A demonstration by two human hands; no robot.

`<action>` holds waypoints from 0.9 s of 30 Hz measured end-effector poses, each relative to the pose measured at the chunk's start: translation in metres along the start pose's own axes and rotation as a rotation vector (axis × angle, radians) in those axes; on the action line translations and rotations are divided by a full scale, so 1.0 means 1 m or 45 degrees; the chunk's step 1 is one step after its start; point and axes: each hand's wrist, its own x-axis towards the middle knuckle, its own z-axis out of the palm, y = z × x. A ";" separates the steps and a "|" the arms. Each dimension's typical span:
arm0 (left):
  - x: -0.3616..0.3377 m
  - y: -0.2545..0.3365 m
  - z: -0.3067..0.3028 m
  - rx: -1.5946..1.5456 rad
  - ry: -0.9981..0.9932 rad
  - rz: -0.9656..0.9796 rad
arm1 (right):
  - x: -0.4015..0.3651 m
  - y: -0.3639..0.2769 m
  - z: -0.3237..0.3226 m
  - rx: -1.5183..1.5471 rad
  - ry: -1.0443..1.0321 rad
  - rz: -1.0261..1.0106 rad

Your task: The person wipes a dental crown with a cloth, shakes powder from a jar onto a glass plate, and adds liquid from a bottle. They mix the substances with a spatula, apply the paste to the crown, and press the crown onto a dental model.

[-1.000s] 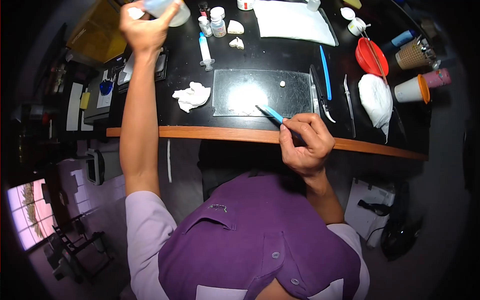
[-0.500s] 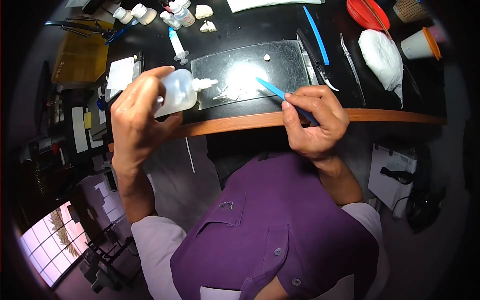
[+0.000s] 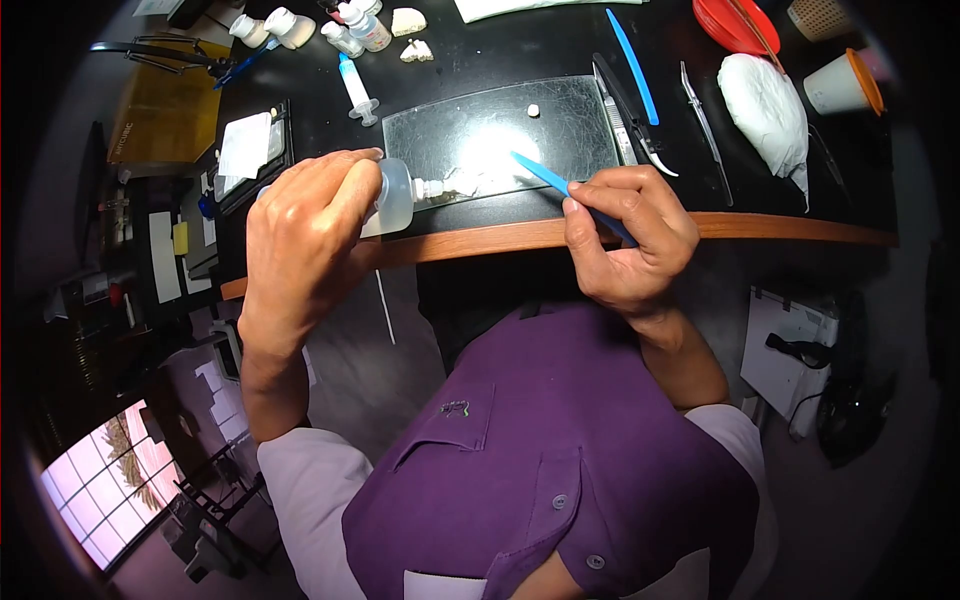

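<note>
The left hand is wrapped round a clear bottle, its fingers curled shut over the body and the thumb underneath. The bottle lies tipped on its side at the near edge of the desk, with its white nozzle pointing right, right at the rim of the glass slab and just beside the white paste smeared there. The right hand pinches a blue spatula between thumb and bent fingers, pen-fashion. The blade slants up and left over the slab, and its tip is at the bright patch by the paste; glare hides whether it touches. A small white bit sits alone near the slab's far edge. Right of the slab lie dark pliers, a second spatula and a thin metal tool, then a white bag and an orange-rimmed cup. Beyond the slab's left corner a syringe lies on the desk, with vials and plaster lumps farther back. A dark tray with a white pad sits left of the bottle, partly hidden by the knuckles. Nothing lies between nozzle and paste.
</note>
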 end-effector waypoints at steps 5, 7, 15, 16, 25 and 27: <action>0.001 0.000 0.001 0.011 -0.015 -0.007 | -0.001 0.001 0.000 0.002 -0.007 0.002; 0.001 -0.002 0.003 0.007 -0.009 0.009 | -0.001 0.000 0.000 0.000 -0.012 0.011; 0.003 0.000 0.003 0.013 -0.017 0.027 | -0.001 0.001 0.000 -0.005 -0.011 0.000; 0.004 0.001 0.002 0.015 -0.022 0.027 | -0.001 0.001 0.000 -0.007 -0.013 -0.003; 0.006 0.002 0.001 0.021 -0.050 0.042 | 0.000 0.001 0.000 -0.006 -0.013 -0.003; 0.007 0.002 0.000 0.027 -0.063 0.036 | 0.000 0.001 0.000 -0.006 -0.012 -0.004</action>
